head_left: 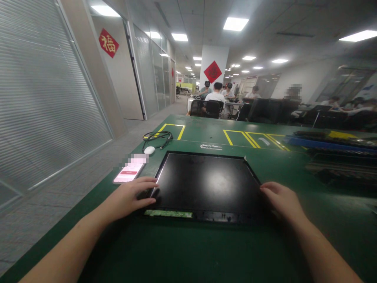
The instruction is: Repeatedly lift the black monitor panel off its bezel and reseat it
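Note:
A black LCD panel (188, 182) in a thin dark frame lies in front of me, with ceiling light reflected in its glass. A green circuit board strip (169, 214) runs along the left part of its near edge. My left hand (129, 198) is at the panel's left edge, thumb and fingertips lapping over the frame. At the right edge, my right hand (279, 198) pinches the frame between thumb and bent fingers. Its lower fingers are in shadow. Whether the panel rests fully on the green table (200, 255) is unclear.
A lit phone (129, 173), a white mouse-like object (149, 150) and a coiled black cable (159, 137) lie left of the panel. Yellow tape (237, 137) marks the far tabletop. Dark parts with a blue strip (330, 143) are stacked at right. People sit at desks beyond.

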The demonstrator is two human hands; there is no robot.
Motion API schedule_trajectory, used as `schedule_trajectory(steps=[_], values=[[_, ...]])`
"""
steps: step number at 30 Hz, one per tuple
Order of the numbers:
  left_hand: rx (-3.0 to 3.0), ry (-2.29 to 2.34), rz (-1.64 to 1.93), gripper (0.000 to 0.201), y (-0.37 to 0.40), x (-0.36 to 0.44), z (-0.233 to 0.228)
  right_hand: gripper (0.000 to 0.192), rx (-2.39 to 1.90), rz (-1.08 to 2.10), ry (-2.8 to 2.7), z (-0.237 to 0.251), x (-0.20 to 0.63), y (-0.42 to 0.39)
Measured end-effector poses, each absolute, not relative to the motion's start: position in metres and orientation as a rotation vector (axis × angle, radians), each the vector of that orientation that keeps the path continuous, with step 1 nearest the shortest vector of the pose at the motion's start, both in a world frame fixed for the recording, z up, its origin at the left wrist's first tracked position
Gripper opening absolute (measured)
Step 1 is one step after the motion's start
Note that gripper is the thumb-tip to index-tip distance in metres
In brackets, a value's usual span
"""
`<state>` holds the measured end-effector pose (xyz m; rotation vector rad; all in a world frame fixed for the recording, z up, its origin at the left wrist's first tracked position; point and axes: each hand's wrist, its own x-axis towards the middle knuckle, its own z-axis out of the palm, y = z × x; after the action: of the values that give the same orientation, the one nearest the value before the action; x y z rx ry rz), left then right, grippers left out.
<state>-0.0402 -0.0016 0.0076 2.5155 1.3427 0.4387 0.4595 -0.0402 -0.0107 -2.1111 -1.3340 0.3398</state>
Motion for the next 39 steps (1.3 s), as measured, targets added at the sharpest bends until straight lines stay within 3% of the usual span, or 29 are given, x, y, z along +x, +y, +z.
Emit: schedule_trajectory(steps=[7, 39], values=[[2.466, 1.591, 0.480, 0.047, 0.004, -0.035, -0.005, 0.031, -2.102, 0.327, -1.340, -0.012, 0.462, -0.040], [2.401, 1.605, 0.452, 0.050, 0.012, -0.024, -0.019, 0.031, -2.119, 0.276, -1.357, -0.010, 0.457, -0.041]])
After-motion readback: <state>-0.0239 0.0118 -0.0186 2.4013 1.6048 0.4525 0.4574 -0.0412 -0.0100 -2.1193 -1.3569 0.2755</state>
